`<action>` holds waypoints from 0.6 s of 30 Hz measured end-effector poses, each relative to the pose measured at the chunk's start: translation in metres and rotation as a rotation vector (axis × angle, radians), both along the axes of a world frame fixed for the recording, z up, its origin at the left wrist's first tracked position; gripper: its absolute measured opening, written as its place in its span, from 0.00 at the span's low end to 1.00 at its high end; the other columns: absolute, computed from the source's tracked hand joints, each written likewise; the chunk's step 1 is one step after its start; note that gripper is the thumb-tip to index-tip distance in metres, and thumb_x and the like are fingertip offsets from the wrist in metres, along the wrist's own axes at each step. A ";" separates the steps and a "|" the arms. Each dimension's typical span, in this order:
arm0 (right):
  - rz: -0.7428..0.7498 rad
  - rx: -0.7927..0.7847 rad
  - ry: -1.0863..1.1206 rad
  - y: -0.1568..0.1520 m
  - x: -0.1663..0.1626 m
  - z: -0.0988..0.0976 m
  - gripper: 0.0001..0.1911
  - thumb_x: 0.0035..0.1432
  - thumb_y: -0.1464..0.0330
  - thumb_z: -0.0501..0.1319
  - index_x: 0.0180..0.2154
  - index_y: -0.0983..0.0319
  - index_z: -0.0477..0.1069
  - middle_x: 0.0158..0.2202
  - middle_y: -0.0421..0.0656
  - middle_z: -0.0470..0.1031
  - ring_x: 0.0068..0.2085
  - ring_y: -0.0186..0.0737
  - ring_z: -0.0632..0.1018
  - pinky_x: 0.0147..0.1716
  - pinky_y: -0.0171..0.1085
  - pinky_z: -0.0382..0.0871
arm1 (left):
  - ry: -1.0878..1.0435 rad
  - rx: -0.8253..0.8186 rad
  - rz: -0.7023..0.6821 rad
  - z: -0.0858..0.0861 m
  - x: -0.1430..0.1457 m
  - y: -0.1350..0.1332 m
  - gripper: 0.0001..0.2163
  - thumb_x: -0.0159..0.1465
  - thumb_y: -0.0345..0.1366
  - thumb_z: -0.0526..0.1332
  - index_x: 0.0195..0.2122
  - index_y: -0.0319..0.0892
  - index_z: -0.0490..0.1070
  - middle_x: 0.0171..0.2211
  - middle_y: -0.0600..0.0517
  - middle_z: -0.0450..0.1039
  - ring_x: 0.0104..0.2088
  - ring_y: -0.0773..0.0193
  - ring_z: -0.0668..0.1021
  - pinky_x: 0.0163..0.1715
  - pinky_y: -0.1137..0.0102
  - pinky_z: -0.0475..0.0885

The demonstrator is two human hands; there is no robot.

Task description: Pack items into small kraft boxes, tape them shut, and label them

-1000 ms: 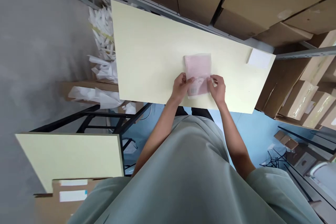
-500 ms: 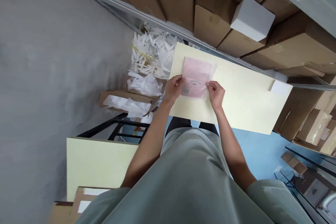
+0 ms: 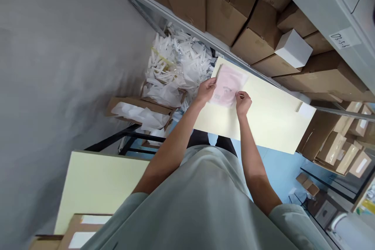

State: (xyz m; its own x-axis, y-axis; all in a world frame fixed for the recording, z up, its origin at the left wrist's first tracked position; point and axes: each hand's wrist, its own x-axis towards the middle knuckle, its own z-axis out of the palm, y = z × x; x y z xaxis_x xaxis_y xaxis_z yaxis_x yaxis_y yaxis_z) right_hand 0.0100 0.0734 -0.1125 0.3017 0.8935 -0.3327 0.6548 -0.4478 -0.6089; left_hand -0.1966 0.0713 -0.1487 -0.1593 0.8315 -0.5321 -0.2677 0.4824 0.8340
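A flat pink packet in a clear plastic sleeve is held over the pale yellow tabletop. Faint print shows near its middle, with a small barcode patch at the lower left. My left hand grips the packet's left edge between thumb and fingers. At the right edge, my right hand is closed in a pinch on the sleeve. The exact spot under the right fingertips is too small to make out.
Cardboard boxes and a white box fill the shelf behind the table. White paper scraps are heaped at the left, beside an open carton. A small white card lies at the table's right end.
The view has turned, so the table and packet appear tilted and shifted right. Both hands stay on the packet's two sides; the right hand has turned, its fingers more curled.
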 end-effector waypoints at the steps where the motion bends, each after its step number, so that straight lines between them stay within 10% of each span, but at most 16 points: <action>1: 0.004 -0.002 -0.003 -0.001 0.002 0.001 0.09 0.68 0.64 0.64 0.43 0.61 0.81 0.47 0.52 0.89 0.43 0.47 0.86 0.53 0.46 0.82 | -0.019 -0.007 0.031 0.001 0.004 0.002 0.14 0.61 0.31 0.71 0.49 0.41 0.83 0.56 0.40 0.87 0.60 0.49 0.87 0.67 0.55 0.79; 9: 0.113 0.185 0.080 -0.020 0.026 0.027 0.17 0.70 0.62 0.61 0.54 0.63 0.78 0.61 0.59 0.80 0.53 0.49 0.85 0.57 0.51 0.83 | 0.155 0.083 0.316 0.043 0.005 -0.032 0.14 0.62 0.29 0.70 0.50 0.45 0.82 0.56 0.42 0.87 0.60 0.50 0.86 0.69 0.53 0.79; 18: 0.666 0.492 0.380 -0.123 0.014 0.153 0.18 0.74 0.54 0.62 0.54 0.59 0.80 0.60 0.58 0.83 0.64 0.54 0.83 0.62 0.56 0.81 | 0.277 0.163 0.519 0.173 0.033 -0.273 0.20 0.65 0.49 0.73 0.53 0.45 0.83 0.56 0.40 0.89 0.59 0.46 0.88 0.67 0.49 0.80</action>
State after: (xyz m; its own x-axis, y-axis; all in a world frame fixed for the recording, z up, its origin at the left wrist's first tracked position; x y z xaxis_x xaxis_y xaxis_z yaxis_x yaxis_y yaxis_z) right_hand 0.0236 -0.0492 0.0403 -0.3795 0.9112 0.1602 0.4013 0.3181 -0.8589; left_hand -0.1631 -0.2013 0.0243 -0.6800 0.6756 -0.2849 -0.1959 0.2070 0.9585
